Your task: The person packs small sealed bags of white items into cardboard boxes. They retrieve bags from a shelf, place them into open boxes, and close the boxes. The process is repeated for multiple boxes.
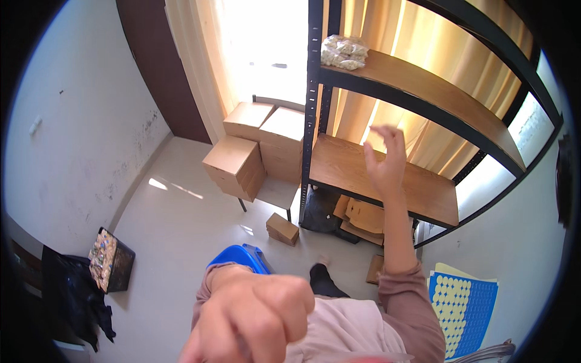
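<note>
My left hand (254, 313) is very near the camera, its knuckles and back towards me and its fingers curled. The palm side is hidden, so anything inside it cannot be seen. My right hand (386, 159) is raised with thumb and fingers apart and nothing between them. Beyond it stands a black metal shelving rack with wooden boards. In the picture the hand overlaps the lower board (338, 161); contact with it cannot be made out. Clear bags of small whitish pieces (345, 52) rest on the upper board (426, 86), at its left end.
Cardboard boxes (231, 156) are stacked on a chair (279, 190) left of the rack. Flat cardboard (281, 229) lies on the floor near a blue plastic object (236, 258). A full black basket (121, 265) stands left; blue sheets with round pale stickers (472, 313) are at right.
</note>
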`<state>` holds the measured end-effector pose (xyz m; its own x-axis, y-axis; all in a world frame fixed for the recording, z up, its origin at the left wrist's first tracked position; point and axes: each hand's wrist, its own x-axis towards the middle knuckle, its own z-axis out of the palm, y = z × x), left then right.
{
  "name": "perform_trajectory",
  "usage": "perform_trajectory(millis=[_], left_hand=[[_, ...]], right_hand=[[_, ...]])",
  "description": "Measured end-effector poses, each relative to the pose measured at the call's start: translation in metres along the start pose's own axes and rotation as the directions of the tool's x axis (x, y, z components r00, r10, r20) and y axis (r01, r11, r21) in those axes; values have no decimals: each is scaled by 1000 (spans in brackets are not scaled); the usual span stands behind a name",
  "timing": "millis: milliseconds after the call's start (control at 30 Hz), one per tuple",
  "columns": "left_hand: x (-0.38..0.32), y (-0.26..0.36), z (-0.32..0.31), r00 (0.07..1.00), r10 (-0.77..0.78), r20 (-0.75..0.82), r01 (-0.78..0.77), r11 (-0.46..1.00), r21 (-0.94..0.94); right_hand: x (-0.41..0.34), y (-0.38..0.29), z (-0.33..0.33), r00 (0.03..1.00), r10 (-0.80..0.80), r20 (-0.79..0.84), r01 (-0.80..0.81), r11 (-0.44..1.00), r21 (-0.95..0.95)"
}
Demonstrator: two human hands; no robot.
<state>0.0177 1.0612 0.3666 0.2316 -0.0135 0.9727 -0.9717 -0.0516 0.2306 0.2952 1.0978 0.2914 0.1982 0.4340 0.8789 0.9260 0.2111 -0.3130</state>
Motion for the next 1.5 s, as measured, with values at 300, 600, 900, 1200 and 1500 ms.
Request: perform_trajectory(millis=[300,600,900,1200,1500], left_hand=[[26,-39,-24,997,62,-49,-47,964,262],[-21,-114,-128,923,-219,-317,275,951,144],[-68,-199,-183,413,-625,-663,597,735,-321],[-81,-192,-188,363,-549,-753,641,734,-227],[-100,-158,-179,247,-438,-865,628,752,-201]], right_hand=[[115,83,66,977,-187,101,206,953,-223],[145,129,90,960,-131,248,179,967,-182],[96,106,67,809,-585,63,583,811,41],[115,92,84,838,-530,133,502,843,194],[167,110,121,935,60,350,49,955,-292]])
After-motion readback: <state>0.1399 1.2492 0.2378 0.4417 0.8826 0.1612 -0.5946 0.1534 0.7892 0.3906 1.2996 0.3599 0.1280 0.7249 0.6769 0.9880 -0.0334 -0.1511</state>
